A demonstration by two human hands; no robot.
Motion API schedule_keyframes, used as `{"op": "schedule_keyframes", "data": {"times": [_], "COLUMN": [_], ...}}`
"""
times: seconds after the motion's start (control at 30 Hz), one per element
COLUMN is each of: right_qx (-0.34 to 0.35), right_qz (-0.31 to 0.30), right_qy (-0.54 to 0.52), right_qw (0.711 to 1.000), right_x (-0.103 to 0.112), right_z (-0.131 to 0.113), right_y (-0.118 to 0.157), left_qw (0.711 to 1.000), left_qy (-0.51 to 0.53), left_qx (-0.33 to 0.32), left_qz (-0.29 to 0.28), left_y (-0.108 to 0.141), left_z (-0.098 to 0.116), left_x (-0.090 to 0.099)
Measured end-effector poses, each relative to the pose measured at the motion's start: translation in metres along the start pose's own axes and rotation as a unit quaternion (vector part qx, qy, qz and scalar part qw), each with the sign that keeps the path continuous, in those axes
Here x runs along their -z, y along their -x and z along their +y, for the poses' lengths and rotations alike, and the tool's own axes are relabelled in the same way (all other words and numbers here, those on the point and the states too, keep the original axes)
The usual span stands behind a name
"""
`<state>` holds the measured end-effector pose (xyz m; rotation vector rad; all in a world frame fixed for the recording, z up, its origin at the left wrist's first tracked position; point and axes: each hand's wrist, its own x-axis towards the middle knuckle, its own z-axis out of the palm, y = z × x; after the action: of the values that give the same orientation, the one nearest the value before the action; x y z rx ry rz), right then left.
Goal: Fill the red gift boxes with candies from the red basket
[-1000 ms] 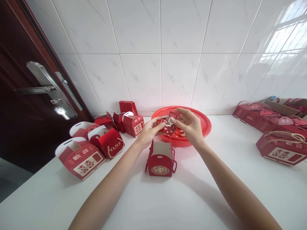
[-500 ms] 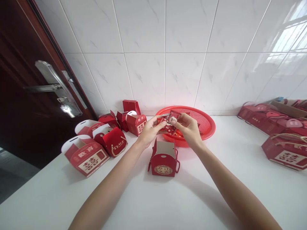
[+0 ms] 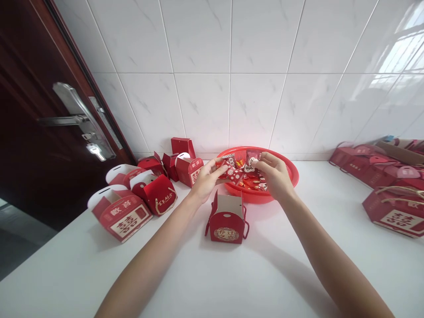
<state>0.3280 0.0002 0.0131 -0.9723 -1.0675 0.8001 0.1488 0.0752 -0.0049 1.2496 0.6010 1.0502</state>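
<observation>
My left hand (image 3: 209, 177) pinches a red candy packet with white round dots (image 3: 234, 173) over the near left rim of the red plastic basket (image 3: 293, 176). A dark red candy packet with a pale printed patch (image 3: 252, 162) is gripped by the fingertips of my right hand (image 3: 272, 173), above the basket's middle. More wrapped sweets (image 3: 255, 183) lie in the basket below my hands. In front of it stands a small red gift box (image 3: 227, 221), its top open, with rope handles at its sides and a gold emblem on its front.
Several open red gift boxes (image 3: 124, 216) are grouped at the left, near the dark door (image 3: 26, 88). Closed red boxes with rope handles (image 3: 395, 210) are stacked at the right. A tiled wall (image 3: 198, 106) rises behind the white table (image 3: 205, 282).
My right hand has moved right, away from my left, taking the dark red packet with it. The two packets, overlapping before, are now apart, and more sweets show in the basket.
</observation>
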Motion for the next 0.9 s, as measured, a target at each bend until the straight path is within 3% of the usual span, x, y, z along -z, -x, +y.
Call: {"op": "schedule_keyframes", "data": {"times": [0.13,0.4,0.9], "right_qx": [-0.038,-0.067,-0.084], "right_qz": [-0.042,-0.061,-0.116], "right_qy": [0.007,-0.004,0.007], "right_qw": [0.998,0.996,0.990], "right_x": [-0.004,-0.014,-0.012], "right_z": [0.003,0.013,0.017], "right_y": [0.001,0.004,0.005], "left_qw": [1.000,0.997,0.993], "left_qy": [0.000,0.036,0.094], "left_qx": [-0.021,-0.047,0.029], "left_qz": [0.023,0.051,0.063], "left_y": [0.001,0.002,0.003], "left_z": [0.000,0.003,0.002], "left_x": [-0.003,-0.009,-0.009]}}
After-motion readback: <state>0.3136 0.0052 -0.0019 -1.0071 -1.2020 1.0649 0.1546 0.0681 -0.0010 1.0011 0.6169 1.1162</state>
